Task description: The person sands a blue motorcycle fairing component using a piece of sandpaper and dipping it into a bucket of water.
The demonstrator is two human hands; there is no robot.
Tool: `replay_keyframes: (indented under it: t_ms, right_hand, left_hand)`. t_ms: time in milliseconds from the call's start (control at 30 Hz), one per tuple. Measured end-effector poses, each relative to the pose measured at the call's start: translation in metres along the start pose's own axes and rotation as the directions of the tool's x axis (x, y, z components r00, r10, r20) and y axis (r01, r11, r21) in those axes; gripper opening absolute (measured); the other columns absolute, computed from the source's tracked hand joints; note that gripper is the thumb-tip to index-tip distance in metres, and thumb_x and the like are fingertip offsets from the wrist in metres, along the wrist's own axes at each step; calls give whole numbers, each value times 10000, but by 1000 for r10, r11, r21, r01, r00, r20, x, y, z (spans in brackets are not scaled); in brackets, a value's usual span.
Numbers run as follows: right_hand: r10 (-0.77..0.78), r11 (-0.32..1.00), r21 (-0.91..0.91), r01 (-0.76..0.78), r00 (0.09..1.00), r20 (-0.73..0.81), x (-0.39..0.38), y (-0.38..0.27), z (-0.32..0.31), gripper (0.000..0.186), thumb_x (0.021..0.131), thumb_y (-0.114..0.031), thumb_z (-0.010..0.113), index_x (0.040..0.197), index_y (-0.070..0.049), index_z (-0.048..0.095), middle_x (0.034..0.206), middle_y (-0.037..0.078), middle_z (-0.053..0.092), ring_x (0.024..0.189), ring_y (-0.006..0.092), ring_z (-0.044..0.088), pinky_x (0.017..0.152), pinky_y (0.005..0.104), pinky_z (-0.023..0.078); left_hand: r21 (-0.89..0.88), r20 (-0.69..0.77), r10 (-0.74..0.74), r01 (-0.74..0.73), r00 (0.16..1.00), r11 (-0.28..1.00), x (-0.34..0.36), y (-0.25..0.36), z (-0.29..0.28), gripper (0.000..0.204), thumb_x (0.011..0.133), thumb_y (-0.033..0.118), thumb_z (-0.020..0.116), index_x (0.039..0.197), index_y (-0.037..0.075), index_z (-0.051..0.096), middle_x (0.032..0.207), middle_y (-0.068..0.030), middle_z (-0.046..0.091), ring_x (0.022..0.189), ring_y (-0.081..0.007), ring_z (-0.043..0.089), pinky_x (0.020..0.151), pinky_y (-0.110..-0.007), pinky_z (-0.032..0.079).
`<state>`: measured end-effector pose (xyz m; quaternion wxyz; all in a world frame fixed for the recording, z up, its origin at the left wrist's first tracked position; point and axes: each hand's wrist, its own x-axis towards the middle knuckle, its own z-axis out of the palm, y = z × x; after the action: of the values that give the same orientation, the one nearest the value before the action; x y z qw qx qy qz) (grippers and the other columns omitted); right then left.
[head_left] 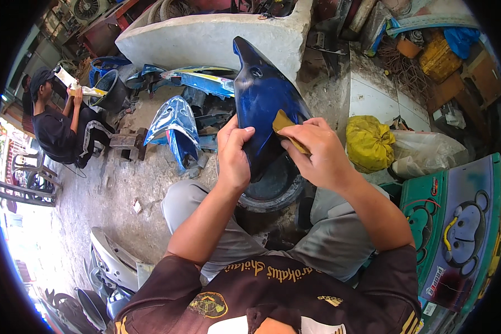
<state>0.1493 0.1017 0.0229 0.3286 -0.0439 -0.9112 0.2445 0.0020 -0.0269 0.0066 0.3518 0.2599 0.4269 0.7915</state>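
Observation:
A glossy dark blue motorcycle fairing panel (264,94) is tilted up in front of me, above a round black basin (273,192) between my knees. My left hand (235,150) grips the panel's lower left edge, thumb on its face. In my right hand (317,147), a folded piece of tan sandpaper (284,121) is pinched between fingers and thumb. The sandpaper lies against the panel's right side. The fingers of my left hand behind the panel are hidden.
Blue and white fairing parts (175,119) lie on the concrete floor ahead left. Farther left a seated person (55,119) holds a pale panel over a black bucket (112,92). A low pale wall (206,42) stands ahead. To my right are a yellow bag (368,143) and a green cabinet (423,192).

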Motion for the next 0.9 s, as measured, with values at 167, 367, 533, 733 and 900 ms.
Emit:
replay_keyframes:
  t_ms: [167, 367, 533, 733, 900]
  right_hand:
    - [71, 994, -74, -76, 995, -77, 5, 7, -5, 234, 867, -49, 741, 1096, -77, 697, 921, 102, 737, 812, 306, 685, 868, 399, 471]
    - [8, 1000, -1, -8, 1000, -23, 0, 0, 1, 207, 883, -62, 728, 1087, -79, 699, 910, 110, 734, 803, 312, 688, 869, 404, 472]
    - [70, 994, -82, -75, 995, -71, 6, 4, -7, 221, 875, -53, 729, 1092, -78, 700, 920, 106, 735, 835, 302, 696, 874, 403, 476]
    - [14, 1000, 6, -14, 1000, 22, -1, -2, 0, 224, 874, -66, 730, 1096, -76, 698, 941, 100, 733, 840, 322, 686, 874, 406, 482]
    - [124, 987, -91, -134, 987, -103, 2, 11, -7, 237, 859, -59, 735, 1093, -66, 697, 948, 99, 732, 842, 326, 683, 869, 413, 486]
  left_hand:
    - [59, -4, -4, 4, 1000, 998, 0, 0, 1, 474, 887, 194, 453, 1257, -63, 600, 1166, -172, 694, 1042, -244, 687, 980, -349, 525]
    - [21, -7, -22, 22, 1000, 1000, 0, -2, -1, 481, 886, 195, 455, 1264, -68, 595, 1173, -181, 692, 1051, -254, 690, 991, -358, 523]
    - [-35, 0, -38, 38, 999, 999, -1, 1, 2, 468, 889, 190, 452, 1255, -63, 597, 1181, -178, 690, 1064, -252, 684, 994, -360, 521]
    - [41, -5, 5, -5, 1000, 999, 0, -1, -1, 458, 873, 144, 474, 1238, -89, 625, 1147, -158, 713, 1017, -203, 681, 975, -315, 508]
    - [26, -7, -24, 25, 1000, 999, 0, -2, 2, 456, 896, 192, 452, 1246, -58, 603, 1168, -170, 695, 1056, -241, 682, 989, -353, 520]
